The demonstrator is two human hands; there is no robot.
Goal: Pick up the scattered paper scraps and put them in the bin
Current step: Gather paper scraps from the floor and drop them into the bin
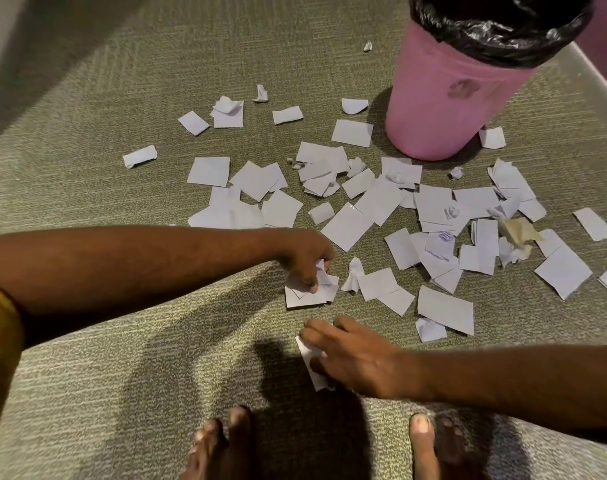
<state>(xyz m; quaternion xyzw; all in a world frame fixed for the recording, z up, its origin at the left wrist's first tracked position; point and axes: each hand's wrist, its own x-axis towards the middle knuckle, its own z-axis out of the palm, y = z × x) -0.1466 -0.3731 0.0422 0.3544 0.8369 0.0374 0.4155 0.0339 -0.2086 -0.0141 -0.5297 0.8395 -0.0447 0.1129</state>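
Note:
Several white paper scraps [347, 225] lie scattered over the grey-green carpet, flat or crumpled, mostly between my hands and the bin. The pink bin [444, 98] with a black liner stands upright at the far right. My left hand [307, 259] reaches in from the left and grips a small bunch of scraps [324, 277], its fingers curled around them just above the carpet. My right hand [350, 355] lies nearer to me, its fingers closing on a single scrap [312, 362] that rests on the carpet.
My bare toes [222, 441] show at the bottom edge. A purple wall with a pale skirting strip [599, 81] runs behind the bin at the right. A beige crumpled piece [518, 232] lies among the scraps on the right.

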